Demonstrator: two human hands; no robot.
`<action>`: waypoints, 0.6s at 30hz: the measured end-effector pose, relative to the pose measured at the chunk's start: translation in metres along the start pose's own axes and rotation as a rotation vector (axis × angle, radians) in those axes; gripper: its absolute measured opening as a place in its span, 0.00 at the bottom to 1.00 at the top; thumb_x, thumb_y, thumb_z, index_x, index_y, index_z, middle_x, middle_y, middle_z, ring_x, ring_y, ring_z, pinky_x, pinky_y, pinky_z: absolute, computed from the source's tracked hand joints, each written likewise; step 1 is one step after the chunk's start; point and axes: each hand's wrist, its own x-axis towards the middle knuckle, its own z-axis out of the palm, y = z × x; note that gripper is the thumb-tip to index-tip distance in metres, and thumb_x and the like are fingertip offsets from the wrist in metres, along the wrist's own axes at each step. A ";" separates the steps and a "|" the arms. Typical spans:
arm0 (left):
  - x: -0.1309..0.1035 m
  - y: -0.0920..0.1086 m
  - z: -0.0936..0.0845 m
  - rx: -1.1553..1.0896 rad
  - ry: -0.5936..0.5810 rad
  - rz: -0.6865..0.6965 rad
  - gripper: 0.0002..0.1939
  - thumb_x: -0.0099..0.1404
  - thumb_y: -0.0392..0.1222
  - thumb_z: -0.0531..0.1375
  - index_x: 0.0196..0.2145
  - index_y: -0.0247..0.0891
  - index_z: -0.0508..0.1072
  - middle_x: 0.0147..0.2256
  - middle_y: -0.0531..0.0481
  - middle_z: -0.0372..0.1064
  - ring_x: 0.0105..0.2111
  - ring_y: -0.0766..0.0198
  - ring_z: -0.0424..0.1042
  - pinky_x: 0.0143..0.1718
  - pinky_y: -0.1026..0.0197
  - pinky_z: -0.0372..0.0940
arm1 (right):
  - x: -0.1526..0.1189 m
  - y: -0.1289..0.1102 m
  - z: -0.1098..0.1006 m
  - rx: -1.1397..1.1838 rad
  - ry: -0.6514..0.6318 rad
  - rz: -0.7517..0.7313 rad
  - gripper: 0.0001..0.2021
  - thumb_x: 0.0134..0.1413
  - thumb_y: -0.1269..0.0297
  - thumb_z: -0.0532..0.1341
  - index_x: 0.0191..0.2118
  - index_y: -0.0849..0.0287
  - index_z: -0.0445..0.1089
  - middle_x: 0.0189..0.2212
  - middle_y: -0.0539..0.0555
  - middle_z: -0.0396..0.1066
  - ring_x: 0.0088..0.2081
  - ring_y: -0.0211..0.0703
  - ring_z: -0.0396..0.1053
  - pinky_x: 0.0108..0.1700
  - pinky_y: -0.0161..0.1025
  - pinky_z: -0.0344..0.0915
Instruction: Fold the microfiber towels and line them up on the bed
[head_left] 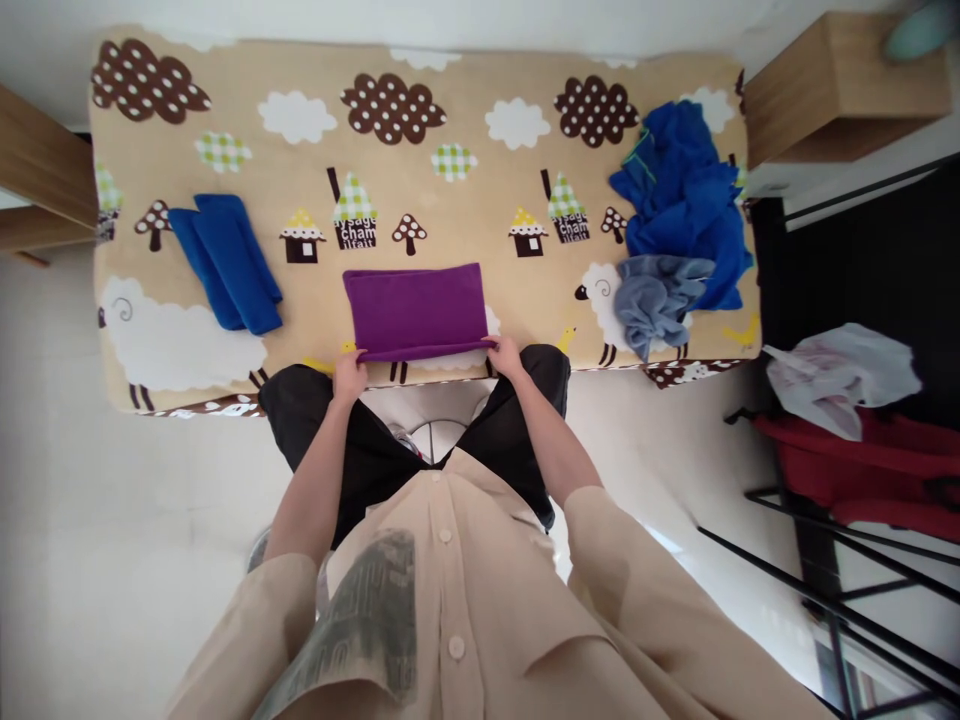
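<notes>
A purple cloth [420,308], folded into a flat rectangle, lies at the front of a beige patterned bed cover [465,215]. My left hand [350,374] pinches its near left corner, and my right hand [503,355] pinches the near right corner. Between them the near edge looks slightly rolled or raised. Two folded blue cloths [229,262] lie side by side to the left. On the right are a crumpled heap of blue cloth [679,190] and, against its near side, a crumpled grey-blue cloth [655,300].
Wooden furniture stands at the left [45,160] and the back right [817,95]. At the right a white plastic bag [847,375] rests by a red item [870,465], near black metal rails [840,530]. A wall runs behind the covered surface.
</notes>
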 end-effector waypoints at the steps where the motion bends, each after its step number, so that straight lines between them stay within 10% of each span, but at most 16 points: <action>1: 0.003 -0.004 0.000 -0.047 0.031 -0.025 0.23 0.65 0.33 0.53 0.54 0.30 0.76 0.52 0.36 0.76 0.55 0.50 0.73 0.63 0.48 0.64 | 0.003 0.002 0.002 0.058 0.030 0.026 0.18 0.56 0.73 0.60 0.50 0.63 0.79 0.48 0.59 0.80 0.51 0.50 0.77 0.60 0.48 0.70; 9: 0.023 -0.011 0.010 -0.231 0.131 -0.167 0.18 0.68 0.44 0.55 0.49 0.31 0.74 0.42 0.36 0.77 0.45 0.50 0.77 0.55 0.47 0.69 | 0.018 0.014 0.014 0.389 0.134 0.079 0.13 0.59 0.61 0.61 0.44 0.63 0.77 0.40 0.60 0.81 0.43 0.50 0.78 0.53 0.49 0.73; 18: 0.028 -0.007 0.019 -0.122 0.073 -0.327 0.19 0.71 0.46 0.51 0.48 0.29 0.74 0.46 0.29 0.75 0.53 0.42 0.73 0.61 0.40 0.63 | 0.024 0.029 0.017 0.195 0.172 0.144 0.19 0.63 0.46 0.59 0.37 0.60 0.74 0.29 0.56 0.76 0.35 0.49 0.75 0.48 0.47 0.72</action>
